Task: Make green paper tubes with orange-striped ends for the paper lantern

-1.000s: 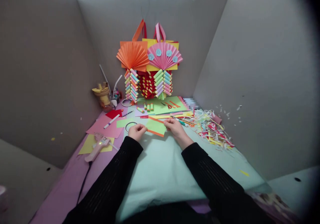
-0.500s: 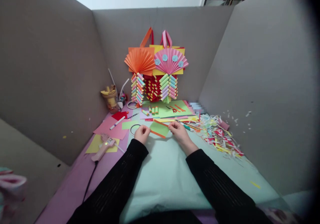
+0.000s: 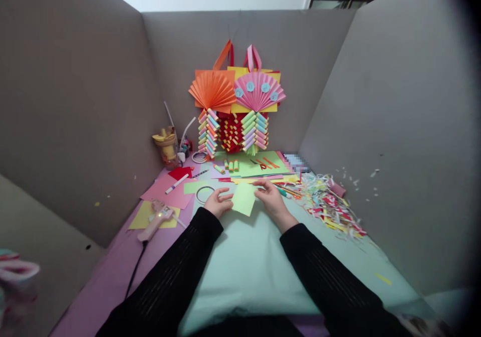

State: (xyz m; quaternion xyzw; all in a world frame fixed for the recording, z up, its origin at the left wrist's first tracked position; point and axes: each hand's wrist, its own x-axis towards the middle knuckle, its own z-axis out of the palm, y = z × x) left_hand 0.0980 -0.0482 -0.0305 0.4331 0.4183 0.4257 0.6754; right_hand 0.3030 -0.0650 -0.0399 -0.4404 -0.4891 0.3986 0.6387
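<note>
A small light green paper piece (image 3: pixel 243 199) is between my hands above the pale green table cover, its plain face showing. My left hand (image 3: pixel 218 202) holds its left edge, with the fingers curved beside it. My right hand (image 3: pixel 271 200) pinches its upper right edge. Just behind my left hand lies a ring (image 3: pixel 205 194), and a green paper strip (image 3: pixel 195 187) is left of it. Pencils and a green-tipped pen (image 3: pixel 287 191) lie behind my right hand.
A pink glue gun (image 3: pixel 156 222) rests on yellow paper at left. Shredded paper (image 3: pixel 334 204) is heaped at right. Rolled green tubes (image 3: pixel 233 166) and green sheets (image 3: pixel 246 164) lie at the back, below hanging paper fans (image 3: pixel 212 90). Grey panels (image 3: pixel 248 36) surround the table.
The green paper has turned over: its orange-strip edges no longer show, and its plain face is visible. My left hand's fingers have spread somewhat. The camera view has shifted slightly.
</note>
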